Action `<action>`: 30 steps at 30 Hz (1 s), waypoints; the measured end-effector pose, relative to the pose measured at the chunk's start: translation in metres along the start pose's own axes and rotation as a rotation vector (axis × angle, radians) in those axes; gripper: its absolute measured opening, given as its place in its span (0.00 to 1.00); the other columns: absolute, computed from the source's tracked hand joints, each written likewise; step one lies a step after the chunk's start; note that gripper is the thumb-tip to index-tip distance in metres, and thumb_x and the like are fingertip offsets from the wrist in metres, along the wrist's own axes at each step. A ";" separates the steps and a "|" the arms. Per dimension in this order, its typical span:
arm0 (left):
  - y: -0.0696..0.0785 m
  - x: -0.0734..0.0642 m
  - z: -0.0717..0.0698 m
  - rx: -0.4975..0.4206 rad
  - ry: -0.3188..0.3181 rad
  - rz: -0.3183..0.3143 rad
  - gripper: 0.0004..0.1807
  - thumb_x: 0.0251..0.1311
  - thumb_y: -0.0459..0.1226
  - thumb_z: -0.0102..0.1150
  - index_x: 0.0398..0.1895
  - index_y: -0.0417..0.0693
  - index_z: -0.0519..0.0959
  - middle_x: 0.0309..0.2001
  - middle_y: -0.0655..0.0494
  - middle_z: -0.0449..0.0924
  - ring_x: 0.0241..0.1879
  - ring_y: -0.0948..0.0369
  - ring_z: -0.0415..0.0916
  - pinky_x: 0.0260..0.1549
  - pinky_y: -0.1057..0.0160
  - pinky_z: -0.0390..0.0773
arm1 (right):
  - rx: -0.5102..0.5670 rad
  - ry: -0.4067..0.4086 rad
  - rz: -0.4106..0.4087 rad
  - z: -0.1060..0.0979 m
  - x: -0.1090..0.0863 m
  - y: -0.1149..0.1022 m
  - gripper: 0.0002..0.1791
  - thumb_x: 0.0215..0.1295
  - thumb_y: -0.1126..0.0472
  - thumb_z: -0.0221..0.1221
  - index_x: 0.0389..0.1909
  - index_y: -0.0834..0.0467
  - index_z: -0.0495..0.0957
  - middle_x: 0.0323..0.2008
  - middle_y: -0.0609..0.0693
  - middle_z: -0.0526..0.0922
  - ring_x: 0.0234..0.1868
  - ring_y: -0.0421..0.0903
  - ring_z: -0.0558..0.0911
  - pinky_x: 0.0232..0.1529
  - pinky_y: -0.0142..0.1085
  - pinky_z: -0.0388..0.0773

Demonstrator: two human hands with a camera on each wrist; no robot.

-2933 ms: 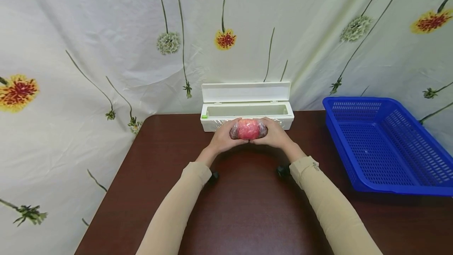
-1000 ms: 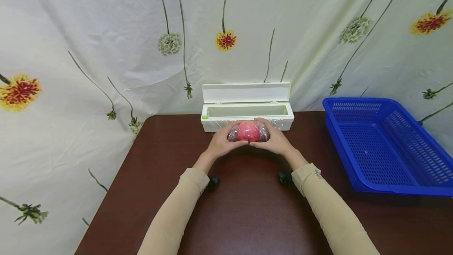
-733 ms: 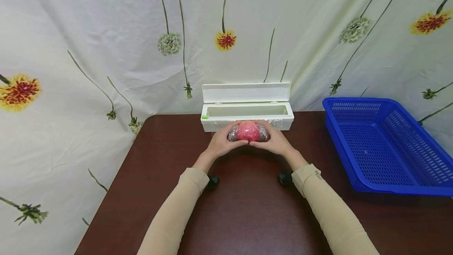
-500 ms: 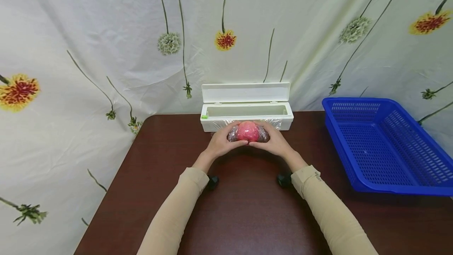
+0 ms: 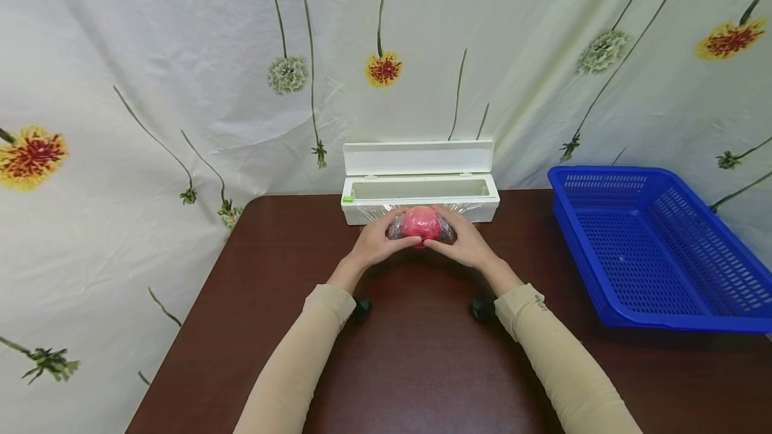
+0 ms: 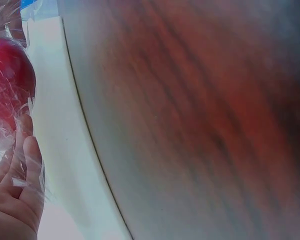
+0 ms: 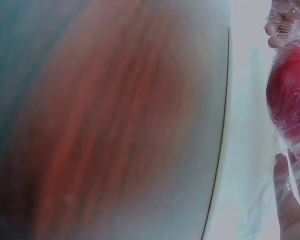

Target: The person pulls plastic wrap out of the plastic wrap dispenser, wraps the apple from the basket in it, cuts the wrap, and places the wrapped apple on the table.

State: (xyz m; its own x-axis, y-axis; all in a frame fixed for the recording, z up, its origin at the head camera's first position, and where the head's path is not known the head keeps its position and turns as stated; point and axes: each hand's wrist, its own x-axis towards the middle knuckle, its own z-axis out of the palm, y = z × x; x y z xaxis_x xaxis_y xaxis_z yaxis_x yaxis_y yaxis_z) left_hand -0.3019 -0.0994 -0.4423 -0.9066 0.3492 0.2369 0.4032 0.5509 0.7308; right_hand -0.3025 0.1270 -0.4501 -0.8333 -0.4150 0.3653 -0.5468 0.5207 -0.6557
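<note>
A round red apple (image 5: pixel 420 222) wrapped in clear cling film (image 7: pixel 285 132) is held between both hands in front of a white cling film box (image 5: pixel 362 214). My left hand (image 5: pixel 374 244) grips its left side, thumb along the near face and fingers behind. On the opposite side, my right hand (image 5: pixel 472 246) holds it the same way, and the two thumb tips nearly meet below the fruit. Bunched film shows at both sides of the apple. In the left wrist view, crinkled film also lies across the fingers (image 6: pixel 32 160).
The box's lid (image 5: pixel 419 158) stands raised against the flowered curtain (image 5: pixel 241 32), with a small green piece (image 5: pixel 348 199) at its left end. To the right, a blue plastic basket (image 5: pixel 603 300) sits on the dark brown table (image 5: pixel 416 367).
The apple has turned in the hands, so a rounder, smoother red face shows. Both hands have shifted slightly nearer the body, and the thumbs have moved a little over its lower front.
</note>
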 end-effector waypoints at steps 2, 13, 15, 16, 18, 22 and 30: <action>0.000 0.000 0.000 0.003 -0.005 -0.011 0.36 0.48 0.61 0.63 0.62 0.65 0.68 0.55 0.57 0.74 0.50 0.57 0.72 0.50 0.51 0.73 | 0.005 -0.004 0.007 0.001 -0.001 0.000 0.45 0.53 0.44 0.66 0.69 0.53 0.59 0.63 0.54 0.67 0.62 0.54 0.67 0.59 0.54 0.65; 0.000 -0.001 -0.002 0.011 -0.020 -0.041 0.35 0.48 0.62 0.62 0.61 0.66 0.69 0.52 0.58 0.75 0.49 0.57 0.72 0.49 0.51 0.73 | 0.051 -0.003 -0.060 0.004 0.001 0.003 0.48 0.43 0.49 0.74 0.67 0.46 0.62 0.62 0.49 0.70 0.61 0.49 0.69 0.59 0.51 0.66; 0.000 -0.001 -0.002 0.013 -0.024 -0.051 0.36 0.48 0.63 0.61 0.62 0.66 0.68 0.54 0.58 0.75 0.50 0.57 0.72 0.50 0.50 0.73 | 0.045 0.001 -0.059 0.004 0.000 0.003 0.49 0.42 0.50 0.74 0.67 0.46 0.62 0.62 0.50 0.69 0.61 0.50 0.68 0.59 0.52 0.65; 0.000 -0.001 -0.002 0.014 -0.025 -0.059 0.37 0.48 0.63 0.61 0.63 0.66 0.68 0.54 0.57 0.74 0.51 0.56 0.71 0.50 0.49 0.72 | 0.041 0.004 -0.054 0.004 0.000 0.002 0.49 0.41 0.51 0.74 0.67 0.46 0.62 0.63 0.50 0.68 0.62 0.51 0.67 0.59 0.53 0.65; -0.001 -0.001 -0.001 0.015 -0.028 -0.073 0.38 0.47 0.64 0.61 0.63 0.66 0.67 0.55 0.57 0.74 0.52 0.55 0.71 0.51 0.48 0.72 | 0.029 0.009 -0.042 0.004 0.000 0.001 0.48 0.41 0.51 0.75 0.67 0.46 0.62 0.64 0.51 0.67 0.63 0.52 0.66 0.59 0.54 0.64; -0.001 -0.001 -0.001 0.003 -0.031 -0.073 0.37 0.48 0.64 0.60 0.62 0.67 0.68 0.54 0.58 0.74 0.51 0.56 0.71 0.51 0.49 0.72 | 0.005 0.025 -0.038 0.005 -0.001 -0.001 0.47 0.42 0.54 0.75 0.66 0.47 0.63 0.63 0.51 0.67 0.63 0.52 0.66 0.60 0.54 0.63; 0.000 -0.005 0.001 -0.023 -0.018 -0.093 0.34 0.48 0.63 0.60 0.60 0.66 0.69 0.52 0.61 0.74 0.49 0.60 0.71 0.49 0.53 0.74 | -0.018 0.027 -0.032 0.004 0.000 -0.003 0.47 0.41 0.55 0.75 0.66 0.50 0.65 0.62 0.51 0.70 0.62 0.52 0.67 0.61 0.52 0.63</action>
State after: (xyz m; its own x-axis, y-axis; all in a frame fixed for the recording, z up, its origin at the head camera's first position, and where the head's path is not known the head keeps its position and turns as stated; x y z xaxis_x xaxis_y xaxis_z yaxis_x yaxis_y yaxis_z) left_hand -0.2971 -0.1008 -0.4441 -0.9376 0.3108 0.1562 0.3142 0.5640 0.7637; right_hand -0.3005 0.1223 -0.4509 -0.8173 -0.4109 0.4038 -0.5740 0.5209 -0.6318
